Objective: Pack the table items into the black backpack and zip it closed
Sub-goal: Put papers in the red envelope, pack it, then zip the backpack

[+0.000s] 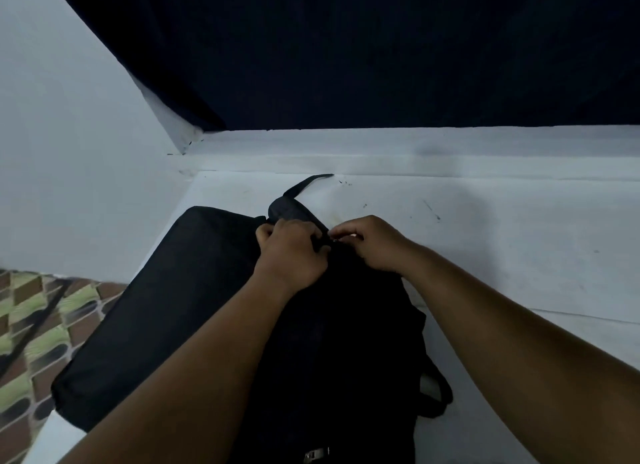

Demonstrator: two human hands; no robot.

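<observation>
From my head camera, the black backpack (pixel 332 325) lies on the white table (pixel 519 249), filling the middle of the view down to 6 o'clock, with a flat black panel (pixel 156 308) of it spread out toward 8 o'clock. My left hand (pixel 291 252) sits at the bag's far end, fingers curled and gripping the dark fabric there. My right hand (pixel 374 242), just beside it at about 3 o'clock from the left, has its fingertips pinched narrowly on a small bright zipper pull (pixel 333 238) between the two hands. A black strap (pixel 304 186) runs from the bag toward 12 o'clock. A strap loop (pixel 440 391) lies at 4 o'clock. Patterned floor (pixel 31 332) shows at 9 o'clock.
</observation>
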